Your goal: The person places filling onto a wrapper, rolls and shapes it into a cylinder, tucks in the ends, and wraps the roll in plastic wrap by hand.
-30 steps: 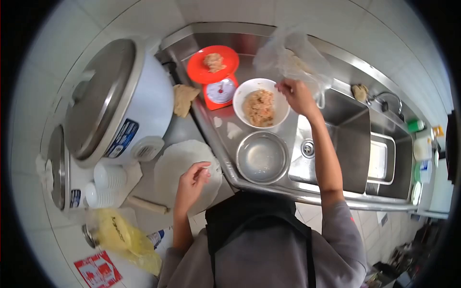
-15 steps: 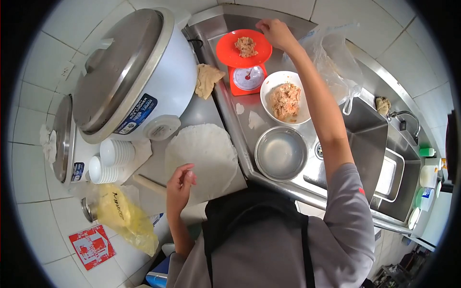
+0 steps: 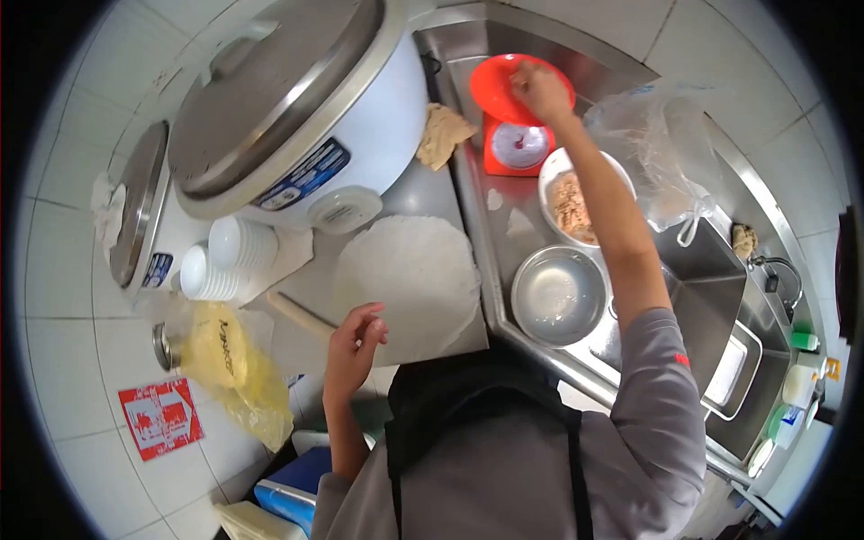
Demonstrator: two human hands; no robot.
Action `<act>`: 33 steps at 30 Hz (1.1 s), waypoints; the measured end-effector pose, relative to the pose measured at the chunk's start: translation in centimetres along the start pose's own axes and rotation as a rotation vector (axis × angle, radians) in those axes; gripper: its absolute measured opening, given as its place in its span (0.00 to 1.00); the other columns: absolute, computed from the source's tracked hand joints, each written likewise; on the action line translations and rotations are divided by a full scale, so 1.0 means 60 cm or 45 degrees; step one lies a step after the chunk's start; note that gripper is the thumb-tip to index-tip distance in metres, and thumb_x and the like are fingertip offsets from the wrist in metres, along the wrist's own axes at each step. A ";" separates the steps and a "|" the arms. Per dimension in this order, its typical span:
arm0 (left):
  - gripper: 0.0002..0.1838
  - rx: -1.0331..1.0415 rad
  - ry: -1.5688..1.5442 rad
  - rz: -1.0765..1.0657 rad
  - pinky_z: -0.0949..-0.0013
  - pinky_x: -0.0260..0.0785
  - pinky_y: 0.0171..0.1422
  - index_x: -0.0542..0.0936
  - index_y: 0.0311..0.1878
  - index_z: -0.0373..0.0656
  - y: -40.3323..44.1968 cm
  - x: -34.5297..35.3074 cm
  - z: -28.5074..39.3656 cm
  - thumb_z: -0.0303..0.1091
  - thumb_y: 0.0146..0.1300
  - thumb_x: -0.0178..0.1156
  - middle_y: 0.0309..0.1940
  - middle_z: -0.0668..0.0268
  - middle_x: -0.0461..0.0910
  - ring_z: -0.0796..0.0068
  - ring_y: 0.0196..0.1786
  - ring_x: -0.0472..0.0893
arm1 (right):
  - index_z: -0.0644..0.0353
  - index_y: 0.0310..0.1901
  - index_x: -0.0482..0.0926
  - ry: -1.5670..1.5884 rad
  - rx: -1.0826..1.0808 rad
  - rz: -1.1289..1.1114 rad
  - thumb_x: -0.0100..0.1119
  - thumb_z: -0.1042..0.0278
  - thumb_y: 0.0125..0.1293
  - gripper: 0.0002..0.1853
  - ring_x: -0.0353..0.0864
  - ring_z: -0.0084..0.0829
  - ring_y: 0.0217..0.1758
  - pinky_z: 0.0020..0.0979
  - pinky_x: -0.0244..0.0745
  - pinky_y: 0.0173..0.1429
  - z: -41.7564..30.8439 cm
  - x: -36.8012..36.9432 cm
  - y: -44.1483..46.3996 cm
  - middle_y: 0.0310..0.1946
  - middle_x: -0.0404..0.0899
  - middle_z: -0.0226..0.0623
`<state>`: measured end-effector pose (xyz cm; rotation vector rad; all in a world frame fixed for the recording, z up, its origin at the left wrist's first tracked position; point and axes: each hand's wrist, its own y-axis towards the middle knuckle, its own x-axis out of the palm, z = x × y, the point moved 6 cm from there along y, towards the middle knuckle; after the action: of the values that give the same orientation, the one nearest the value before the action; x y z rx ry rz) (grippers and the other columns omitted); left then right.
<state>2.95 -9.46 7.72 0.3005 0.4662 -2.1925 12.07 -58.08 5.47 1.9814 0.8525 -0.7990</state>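
My right hand [image 3: 540, 92] is closed over the red plate [image 3: 490, 85] of a kitchen scale [image 3: 519, 146]. Its fingers curl around the spot where a lump of minced meat sat, and the lump is hidden by the hand. Under my right forearm, a white bowl [image 3: 549, 183] holds more minced meat mixture [image 3: 570, 205]. A metal bowl of cloudy liquid [image 3: 560, 295] stands nearer to me. My left hand [image 3: 355, 351] hovers by the near left edge of a thin whitish round sheet [image 3: 409, 279]. Its fingers are loosely bent and apart, with nothing in them.
A large rice cooker [image 3: 378, 117] fills the back left. Stacked white cups [image 3: 225, 261], a wooden rod [image 3: 301, 313] and a yellow plastic bag [image 3: 229, 369] lie left. A tan cloth [image 3: 444, 135] sits by the scale. Right are a clear plastic bag [image 3: 652, 153] and a sink [image 3: 693, 261].
My right hand has moved from beside the scale onto its plate and closed over the meat lump. My left hand stays near the sheet. The whole view has shifted slightly.
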 end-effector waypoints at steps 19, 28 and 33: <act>0.31 0.631 0.223 -0.281 0.61 0.60 0.67 0.65 0.66 0.43 0.072 0.002 -0.071 0.28 0.59 0.61 0.62 0.56 0.69 0.57 0.66 0.67 | 0.63 0.56 0.68 0.519 -0.482 -0.620 0.69 0.75 0.44 0.34 0.74 0.49 0.51 0.40 0.73 0.54 -0.460 0.100 -0.436 0.45 0.74 0.47; 0.33 0.615 0.326 -0.217 0.62 0.59 0.66 0.66 0.67 0.42 0.084 0.031 -0.134 0.33 0.58 0.64 0.62 0.56 0.69 0.57 0.62 0.69 | 0.66 0.53 0.75 0.456 -0.593 -0.619 0.66 0.76 0.49 0.25 0.74 0.46 0.52 0.38 0.73 0.54 -0.435 0.091 -0.446 0.50 0.75 0.46; 0.33 0.774 0.439 -0.123 0.63 0.59 0.65 0.66 0.66 0.39 0.069 0.038 -0.104 0.36 0.58 0.64 0.63 0.55 0.68 0.57 0.61 0.70 | 0.64 0.52 0.77 0.693 -0.360 -0.522 0.64 0.76 0.53 0.21 0.74 0.46 0.54 0.38 0.71 0.57 -0.416 0.076 -0.460 0.53 0.75 0.47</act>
<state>5.16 -10.75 0.31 1.0103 -0.0228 -2.3427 -1.60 -23.38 1.80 1.8087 1.6317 -0.3176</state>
